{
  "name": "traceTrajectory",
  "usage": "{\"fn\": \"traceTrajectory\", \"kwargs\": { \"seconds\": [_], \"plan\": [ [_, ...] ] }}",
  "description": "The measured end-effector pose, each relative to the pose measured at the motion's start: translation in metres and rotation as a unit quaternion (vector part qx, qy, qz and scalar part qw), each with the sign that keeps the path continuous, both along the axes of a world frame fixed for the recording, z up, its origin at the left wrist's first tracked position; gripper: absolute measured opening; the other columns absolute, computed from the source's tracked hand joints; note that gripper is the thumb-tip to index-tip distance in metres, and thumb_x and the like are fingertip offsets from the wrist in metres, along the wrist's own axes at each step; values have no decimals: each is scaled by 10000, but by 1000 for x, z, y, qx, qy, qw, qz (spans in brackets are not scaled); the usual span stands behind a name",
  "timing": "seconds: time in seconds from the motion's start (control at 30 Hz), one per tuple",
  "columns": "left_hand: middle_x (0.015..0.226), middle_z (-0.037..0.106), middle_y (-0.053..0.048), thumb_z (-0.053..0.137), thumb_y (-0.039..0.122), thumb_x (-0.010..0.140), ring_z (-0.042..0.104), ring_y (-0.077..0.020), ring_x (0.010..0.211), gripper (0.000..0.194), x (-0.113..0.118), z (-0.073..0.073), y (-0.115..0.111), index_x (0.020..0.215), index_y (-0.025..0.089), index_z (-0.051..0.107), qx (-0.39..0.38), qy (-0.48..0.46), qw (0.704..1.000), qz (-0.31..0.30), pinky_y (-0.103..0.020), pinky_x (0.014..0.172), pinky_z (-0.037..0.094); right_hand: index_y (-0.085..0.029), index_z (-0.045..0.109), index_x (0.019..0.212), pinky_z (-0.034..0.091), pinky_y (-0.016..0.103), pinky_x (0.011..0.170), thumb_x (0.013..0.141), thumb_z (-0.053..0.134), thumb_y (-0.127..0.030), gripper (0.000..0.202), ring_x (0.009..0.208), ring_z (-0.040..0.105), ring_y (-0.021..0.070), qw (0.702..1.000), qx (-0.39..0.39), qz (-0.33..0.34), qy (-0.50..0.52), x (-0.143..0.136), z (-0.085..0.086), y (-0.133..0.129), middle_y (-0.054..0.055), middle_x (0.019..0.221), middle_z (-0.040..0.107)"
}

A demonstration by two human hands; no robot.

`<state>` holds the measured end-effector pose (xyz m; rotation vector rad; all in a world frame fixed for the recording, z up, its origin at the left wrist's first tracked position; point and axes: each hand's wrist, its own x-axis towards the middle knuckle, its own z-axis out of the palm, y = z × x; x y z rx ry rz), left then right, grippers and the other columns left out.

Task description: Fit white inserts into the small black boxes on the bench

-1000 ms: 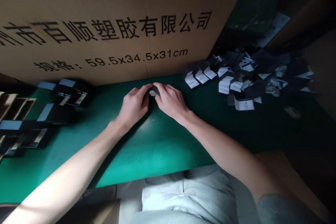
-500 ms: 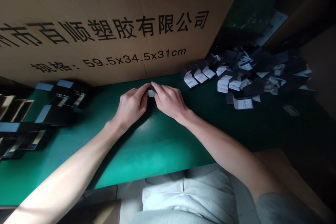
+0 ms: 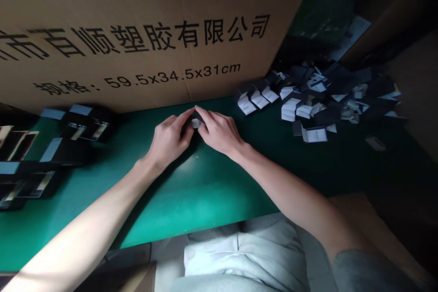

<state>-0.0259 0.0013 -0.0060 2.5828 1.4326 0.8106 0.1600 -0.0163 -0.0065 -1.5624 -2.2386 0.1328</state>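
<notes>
At the middle of the green table (image 3: 178, 210), my left hand (image 3: 170, 139) and my right hand (image 3: 221, 131) meet, index fingertips almost touching. Between them is a small dark piece with a pale patch (image 3: 195, 123); most of it is covered by the fingers, so its kind cannot be made out. Both hands have their fingers closed around its sides, thumbs low and index fingers along the top. To the right of my right hand, several small dark folded card boxes with white inner flaps (image 3: 247, 104) stand in a short row.
A large printed cardboard box (image 3: 191, 0) stands along the table's back. On the right lies a heap of dark boxes with white flaps (image 3: 315, 134), with a small pale object (image 3: 375, 143) near it. Black boxes with grey panels (image 3: 68, 150) are grouped on the left.
The view has shifted slightly, so the surroundings sit a little further left. Both hands keep their hold on the small dark piece, with hardly any finger movement.
</notes>
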Motion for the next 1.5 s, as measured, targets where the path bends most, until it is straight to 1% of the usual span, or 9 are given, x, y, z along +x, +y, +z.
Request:
{"fn": "traceTrajectory", "kwargs": {
  "seconds": [0.3,0.43,0.7,0.97,1.1,1.23,1.3,1.37,1.5],
  "plan": [
    [996,786,-101,522,228,947,753,-248,888,534,0,2,-2,1450,176,690,-5,-17,1000,5,-334,842,596,-132,541,1552,587,333,1006,1073,433,-157,492,1190,730,246,999,19,8,28,1,0,0,146,1298,769],
    [968,777,-82,536,233,946,742,-233,863,518,-1,0,-2,1438,188,691,-5,-28,1000,7,-326,840,585,-155,528,1559,587,337,1025,1058,461,-156,506,1214,715,242,999,17,7,36,1,-1,-1,131,1329,753],
    [1146,802,-93,568,183,889,755,-254,1012,459,-1,-2,0,1327,202,705,14,-24,1000,-1,-331,894,587,-173,485,1600,573,366,1098,1027,395,-73,589,1263,670,240,998,15,27,49,1,-5,-2,123,1361,701],
    [1095,806,-70,570,203,898,753,-238,899,370,2,2,-3,1248,228,689,8,-29,999,30,-325,829,575,-192,496,1594,557,360,1102,1025,432,-65,587,1207,684,233,999,17,20,45,2,2,-2,100,1265,737],
    [1061,799,-74,597,196,862,741,-229,854,354,2,5,-3,1207,207,675,-9,-68,997,34,-322,802,562,-191,480,1609,555,367,1116,1040,457,-108,576,1213,689,235,997,41,16,68,1,-4,-2,100,1312,735],
    [930,763,-44,643,168,788,679,-201,746,325,2,5,1,1110,208,656,-38,-131,989,54,-314,734,536,-174,452,1619,554,380,1154,1042,506,-174,580,1283,671,248,990,67,51,112,1,-12,1,118,1370,716],
    [900,743,-22,669,157,757,664,-185,750,314,2,3,5,1063,222,637,-66,-189,977,67,-293,712,527,-183,427,1628,553,382,1168,1050,505,-202,583,1328,654,246,986,75,57,140,1,-15,4,120,1421,689],
    [888,729,0,688,160,742,660,-161,726,307,2,0,10,1029,234,606,-127,-280,949,68,-264,662,522,-190,410,1628,594,351,1104,1065,494,-228,571,1288,682,227,981,67,52,176,1,-18,6,120,1446,672],
    [842,704,26,743,209,743,663,-138,640,319,7,-2,16,996,238,552,-248,-449,857,50,-248,607,568,-185,478,1558,636,248,833,1096,505,-309,479,909,758,149,963,30,28,266,3,-25,11,74,1181,775]
  ]
}}
